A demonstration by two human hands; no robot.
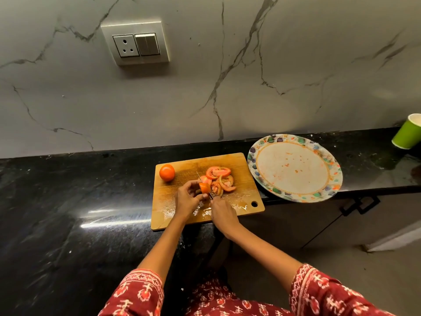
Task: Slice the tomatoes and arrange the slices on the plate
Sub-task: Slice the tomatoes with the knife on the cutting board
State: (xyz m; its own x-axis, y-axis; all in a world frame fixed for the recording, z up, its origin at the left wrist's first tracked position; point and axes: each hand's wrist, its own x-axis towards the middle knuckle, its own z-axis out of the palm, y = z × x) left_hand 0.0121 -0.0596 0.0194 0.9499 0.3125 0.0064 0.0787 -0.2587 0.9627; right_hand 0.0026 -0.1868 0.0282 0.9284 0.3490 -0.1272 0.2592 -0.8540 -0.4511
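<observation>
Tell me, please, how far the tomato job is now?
Done: several slices lie on the board. In hand: left hand holds a tomato piece, right hand cuts with the knife. Left: one whole tomato; the plate holds no slices.

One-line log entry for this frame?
phase: slicing | left hand: holds tomato piece | right hand: grips knife | plate: no slices

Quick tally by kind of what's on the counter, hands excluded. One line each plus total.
Whole tomato: 1
Tomato piece being cut: 1
Pile of cut slices: 1 (overlapping, exact slice count unclear)
Knife: 1
Cutting board: 1
Plate: 1, no slices on it
Green cup: 1
Total: 7
</observation>
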